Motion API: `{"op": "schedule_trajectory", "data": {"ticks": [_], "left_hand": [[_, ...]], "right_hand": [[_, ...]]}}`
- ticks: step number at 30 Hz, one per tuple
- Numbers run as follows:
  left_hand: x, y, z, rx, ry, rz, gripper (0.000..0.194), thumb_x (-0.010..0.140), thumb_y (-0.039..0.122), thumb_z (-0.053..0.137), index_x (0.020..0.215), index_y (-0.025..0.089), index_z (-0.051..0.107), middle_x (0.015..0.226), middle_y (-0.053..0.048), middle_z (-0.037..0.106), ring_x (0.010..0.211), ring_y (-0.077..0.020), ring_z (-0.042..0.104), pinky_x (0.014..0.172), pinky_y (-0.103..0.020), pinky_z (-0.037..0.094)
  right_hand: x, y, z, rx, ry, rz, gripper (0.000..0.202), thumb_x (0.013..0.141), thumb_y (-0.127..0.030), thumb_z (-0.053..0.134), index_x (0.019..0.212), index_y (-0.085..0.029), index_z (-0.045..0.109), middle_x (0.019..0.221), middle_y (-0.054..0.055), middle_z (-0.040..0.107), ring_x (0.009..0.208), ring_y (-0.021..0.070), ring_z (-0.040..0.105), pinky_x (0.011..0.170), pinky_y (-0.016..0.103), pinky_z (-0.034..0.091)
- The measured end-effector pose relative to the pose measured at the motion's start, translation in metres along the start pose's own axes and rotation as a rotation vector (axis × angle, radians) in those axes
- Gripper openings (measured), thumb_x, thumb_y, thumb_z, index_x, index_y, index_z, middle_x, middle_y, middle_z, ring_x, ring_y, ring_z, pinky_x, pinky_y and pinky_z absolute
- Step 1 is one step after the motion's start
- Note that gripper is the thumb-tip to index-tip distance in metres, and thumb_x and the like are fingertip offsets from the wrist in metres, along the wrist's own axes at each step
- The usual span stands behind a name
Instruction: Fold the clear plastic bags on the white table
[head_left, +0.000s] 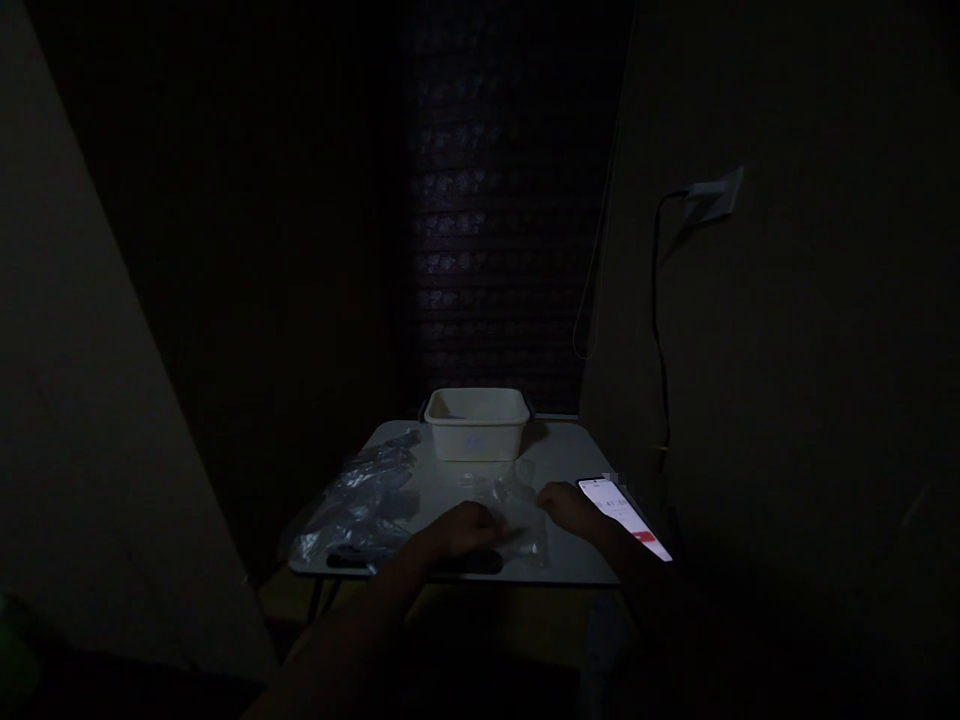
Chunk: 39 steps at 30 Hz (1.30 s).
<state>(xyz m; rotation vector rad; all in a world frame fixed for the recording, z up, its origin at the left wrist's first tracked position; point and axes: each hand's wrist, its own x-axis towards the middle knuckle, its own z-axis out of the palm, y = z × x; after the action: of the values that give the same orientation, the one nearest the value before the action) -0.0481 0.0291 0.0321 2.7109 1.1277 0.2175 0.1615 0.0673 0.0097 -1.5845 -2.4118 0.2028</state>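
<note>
A clear plastic bag [529, 535] lies on the small white table [442, 485], between and under my two hands. My left hand [466, 528] is closed at the bag's left side, fingers pressed together on the plastic. On the other side, my right hand [566, 505] is closed at the bag's upper right edge. The dim light hides the fingertips and the exact grip. More crumpled clear plastic bags [360, 505] are spread over the table's left side. Behind my hands stands a white rectangular tub [478, 438]; its contents cannot be made out.
A phone with a lit screen [622, 515] lies at the table's right edge. A black cable [657, 330] hangs from a wall outlet [716, 195] on the right. Walls flank the table, and a dark blind [472, 230] hangs behind it.
</note>
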Motion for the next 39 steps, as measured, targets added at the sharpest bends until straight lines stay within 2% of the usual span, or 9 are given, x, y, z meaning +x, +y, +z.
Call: {"op": "schedule_trajectory", "data": {"ticks": [5, 9, 12, 19, 25, 29, 33, 35, 39], "left_hand": [[0.005, 0.004, 0.012, 0.144, 0.083, 0.026, 0.039, 0.074, 0.040, 0.025, 0.081, 0.014, 0.052, 0.087, -0.007, 0.053, 0.082, -0.0163, 0.044, 0.069, -0.025, 0.032], [0.000, 0.007, 0.029, 0.334, 0.092, 0.004, 0.043, 0.072, 0.041, 0.027, 0.107, 0.017, 0.035, 0.116, -0.011, 0.032, 0.103, -0.0252, 0.027, 0.078, -0.040, 0.025], [-0.003, 0.009, 0.036, 0.393, 0.087, -0.104, 0.048, 0.074, 0.044, 0.019, 0.113, 0.018, 0.026, 0.121, -0.013, 0.023, 0.108, -0.0278, 0.018, 0.080, -0.047, 0.018], [-0.009, 0.006, 0.023, 0.466, 0.060, -0.392, 0.054, 0.072, 0.046, 0.021, 0.108, 0.009, 0.037, 0.118, -0.017, 0.027, 0.108, -0.0318, 0.015, 0.080, -0.052, 0.008], [-0.008, 0.002, -0.001, 0.506, 0.125, -0.558, 0.032, 0.069, 0.028, 0.034, 0.085, 0.009, 0.053, 0.094, -0.017, 0.048, 0.092, -0.0304, 0.037, 0.074, -0.049, 0.020], [0.004, 0.007, -0.003, 0.402, 0.145, -0.349, 0.026, 0.068, 0.017, 0.032, 0.080, 0.009, 0.053, 0.083, -0.013, 0.052, 0.080, -0.0202, 0.045, 0.068, -0.032, 0.033], [0.012, 0.013, 0.019, 0.293, 0.025, -0.067, 0.030, 0.070, 0.021, 0.031, 0.093, 0.009, 0.048, 0.096, -0.012, 0.049, 0.090, -0.0179, 0.041, 0.076, -0.027, 0.031], [0.011, 0.011, 0.034, 0.310, 0.051, -0.101, 0.042, 0.073, 0.028, 0.027, 0.107, 0.005, 0.034, 0.113, -0.016, 0.035, 0.104, -0.0222, 0.028, 0.082, -0.032, 0.024], [0.008, 0.005, 0.052, 0.308, 0.061, -0.265, 0.054, 0.075, 0.041, 0.014, 0.115, 0.007, 0.021, 0.120, -0.018, 0.022, 0.109, -0.0269, 0.016, 0.084, -0.041, 0.018]], "right_hand": [[-0.006, -0.031, 0.008, 0.067, 0.013, -0.191, 0.030, 0.066, -0.014, 0.031, 0.088, -0.018, 0.052, 0.090, 0.003, 0.053, 0.082, 0.0118, 0.047, 0.071, 0.021, 0.034], [-0.022, -0.049, 0.023, 0.064, 0.000, -0.382, 0.037, 0.072, -0.020, 0.026, 0.107, -0.014, 0.037, 0.112, 0.006, 0.039, 0.099, 0.0124, 0.035, 0.082, 0.023, 0.027], [-0.027, -0.048, 0.031, -0.071, -0.007, -0.294, 0.045, 0.075, -0.031, 0.022, 0.112, -0.009, 0.031, 0.118, 0.011, 0.031, 0.108, 0.0182, 0.023, 0.088, 0.032, 0.019], [-0.025, -0.026, 0.032, -0.217, -0.036, -0.058, 0.057, 0.073, -0.048, 0.011, 0.117, -0.014, 0.022, 0.122, 0.011, 0.020, 0.111, 0.0241, 0.014, 0.084, 0.048, 0.009], [-0.021, -0.022, 0.024, -0.220, -0.073, 0.017, 0.056, 0.071, -0.052, 0.014, 0.115, -0.021, 0.025, 0.121, 0.012, 0.024, 0.110, 0.0269, 0.014, 0.081, 0.051, 0.010], [-0.022, -0.033, 0.023, -0.195, -0.076, -0.082, 0.051, 0.073, -0.048, 0.015, 0.115, -0.022, 0.025, 0.121, 0.011, 0.023, 0.110, 0.0241, 0.017, 0.082, 0.049, 0.009], [-0.028, -0.043, 0.025, -0.182, -0.070, -0.180, 0.048, 0.075, -0.044, 0.014, 0.115, -0.020, 0.025, 0.122, 0.009, 0.023, 0.110, 0.0206, 0.017, 0.084, 0.046, 0.009], [-0.029, -0.043, 0.027, -0.180, -0.062, -0.202, 0.048, 0.075, -0.043, 0.012, 0.116, -0.019, 0.023, 0.122, 0.009, 0.023, 0.110, 0.0191, 0.017, 0.086, 0.044, 0.009], [-0.026, -0.029, 0.030, -0.220, -0.016, -0.129, 0.049, 0.076, -0.043, 0.011, 0.116, -0.017, 0.024, 0.122, 0.009, 0.023, 0.110, 0.0200, 0.017, 0.085, 0.046, 0.008]]}}
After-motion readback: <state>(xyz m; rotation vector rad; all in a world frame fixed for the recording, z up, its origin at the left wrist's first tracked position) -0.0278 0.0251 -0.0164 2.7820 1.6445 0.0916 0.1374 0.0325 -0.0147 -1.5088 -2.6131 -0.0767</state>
